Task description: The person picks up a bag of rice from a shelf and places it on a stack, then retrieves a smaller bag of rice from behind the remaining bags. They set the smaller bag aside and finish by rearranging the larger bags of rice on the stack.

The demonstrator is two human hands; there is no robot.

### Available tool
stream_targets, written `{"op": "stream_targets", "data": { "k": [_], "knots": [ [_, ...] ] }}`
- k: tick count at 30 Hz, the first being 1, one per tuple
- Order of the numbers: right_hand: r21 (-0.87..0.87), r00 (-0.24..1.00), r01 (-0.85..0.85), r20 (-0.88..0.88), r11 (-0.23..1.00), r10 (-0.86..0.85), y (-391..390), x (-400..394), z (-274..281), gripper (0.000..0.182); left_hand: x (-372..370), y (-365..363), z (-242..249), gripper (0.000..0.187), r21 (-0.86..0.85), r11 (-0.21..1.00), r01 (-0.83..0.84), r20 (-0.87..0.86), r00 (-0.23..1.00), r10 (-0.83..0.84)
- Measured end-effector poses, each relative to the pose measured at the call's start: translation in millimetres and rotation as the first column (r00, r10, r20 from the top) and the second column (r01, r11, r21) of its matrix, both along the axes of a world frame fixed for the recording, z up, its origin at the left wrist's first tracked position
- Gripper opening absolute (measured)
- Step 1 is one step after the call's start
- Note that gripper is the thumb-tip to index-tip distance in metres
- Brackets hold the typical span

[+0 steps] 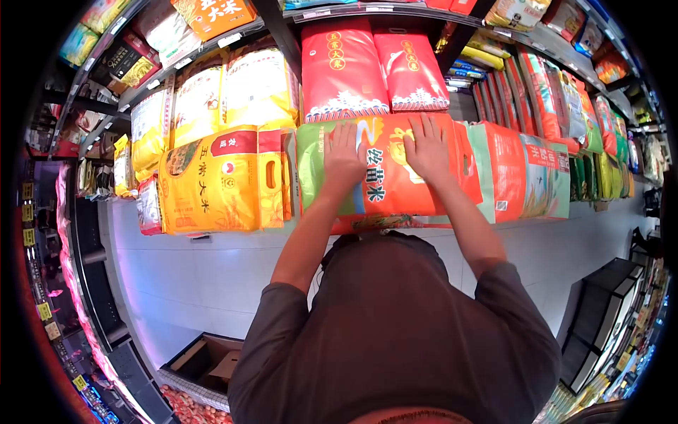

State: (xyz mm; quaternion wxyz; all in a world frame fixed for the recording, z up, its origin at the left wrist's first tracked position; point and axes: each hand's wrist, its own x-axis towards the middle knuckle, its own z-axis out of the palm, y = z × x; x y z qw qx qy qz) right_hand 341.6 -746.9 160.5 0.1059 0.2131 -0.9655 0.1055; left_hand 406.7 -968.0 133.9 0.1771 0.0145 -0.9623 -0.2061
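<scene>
An orange and green rice bag (455,194) lies flat at the front of the shelf, just ahead of my body. My left hand (344,157) rests flat on its left part, fingers stretched toward the back. On its right part lies my right hand (428,150), palm down with the fingers spread. Left of this bag is a yellow rice bag (212,191) with a handle hole. To the right lies a red and pale green bag (522,169). Two red rice bags (346,71) stand behind, beyond my fingertips.
White and yellow bags (258,88) stand at the back left. Dark shelf uprights (282,42) rise behind the front row. More bags (540,99) are packed on the right. An open cardboard box (212,360) sits low on the left, near the pale tiled floor (198,275).
</scene>
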Motion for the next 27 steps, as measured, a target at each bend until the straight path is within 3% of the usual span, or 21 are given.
{"op": "stream_targets", "data": {
  "k": [2, 9, 16, 22, 24, 27],
  "knots": [
    [-0.171, 0.991, 0.034, 0.135, 0.985, -0.011, 15, 23, 11, 0.058, 18, 6, 12, 0.057, -0.036, 0.999, 0.012, 0.055, 0.998, -0.010],
    [-0.148, 0.985, 0.072, 0.169, 0.986, -0.047, 34, 41, 19, 0.060, 49, 20, 7, 0.060, -0.062, 0.998, -0.025, 0.025, 0.999, 0.026],
    [-0.209, 0.999, -0.034, 0.015, 0.977, 0.038, 45, 60, 17, 0.057, 82, 26, -2, 0.055, -0.026, 0.998, -0.058, -0.082, 0.995, 0.056],
    [-0.295, 1.000, 0.024, 0.016, 0.955, -0.020, 54, 93, -3, 0.058, 105, 21, -21, 0.060, 0.013, 1.000, -0.026, 0.007, 1.000, 0.026],
    [-0.238, 0.992, 0.097, -0.054, 0.967, -0.112, 58, 117, -5, 0.055, 128, 21, -15, 0.060, 0.040, 0.999, -0.001, -0.017, 1.000, 0.002],
    [-0.182, 0.983, 0.087, -0.142, 0.979, -0.114, 64, 128, -10, 0.054, 143, 17, -21, 0.061, -0.023, 1.000, 0.015, 0.033, 0.999, -0.015]
  ]
}}
